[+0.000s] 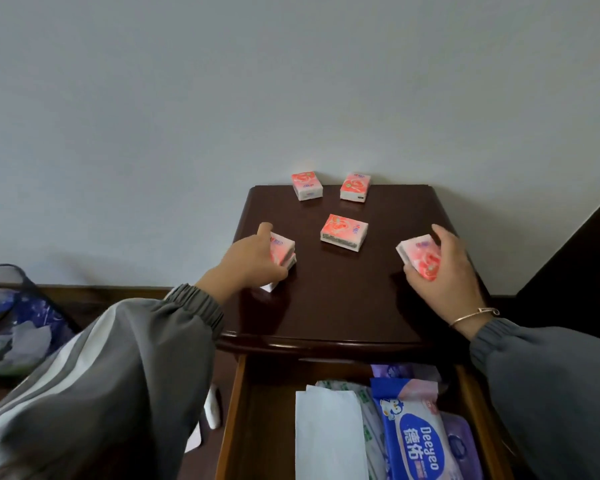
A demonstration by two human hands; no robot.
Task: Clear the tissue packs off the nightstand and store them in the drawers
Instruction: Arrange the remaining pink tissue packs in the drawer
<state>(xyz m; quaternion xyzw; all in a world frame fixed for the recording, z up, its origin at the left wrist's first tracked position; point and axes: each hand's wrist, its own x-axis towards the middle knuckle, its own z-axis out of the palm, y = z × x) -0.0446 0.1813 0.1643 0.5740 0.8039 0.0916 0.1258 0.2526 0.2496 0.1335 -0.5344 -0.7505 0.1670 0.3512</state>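
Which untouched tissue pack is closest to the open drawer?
The centre pack, midway up the nightstand; the back-left pack and back-right pack sit at its rear edge.

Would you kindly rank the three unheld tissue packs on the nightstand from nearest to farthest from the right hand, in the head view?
1. Centre pack, in the middle.
2. Back-right pack, rear right.
3. Back-left pack, rear left.

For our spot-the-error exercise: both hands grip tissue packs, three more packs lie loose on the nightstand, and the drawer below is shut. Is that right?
No. The head view shows the drawer standing open, not shut. The rest holds: the left hand and right hand grip tissue packs, and three loose packs lie on the nightstand.
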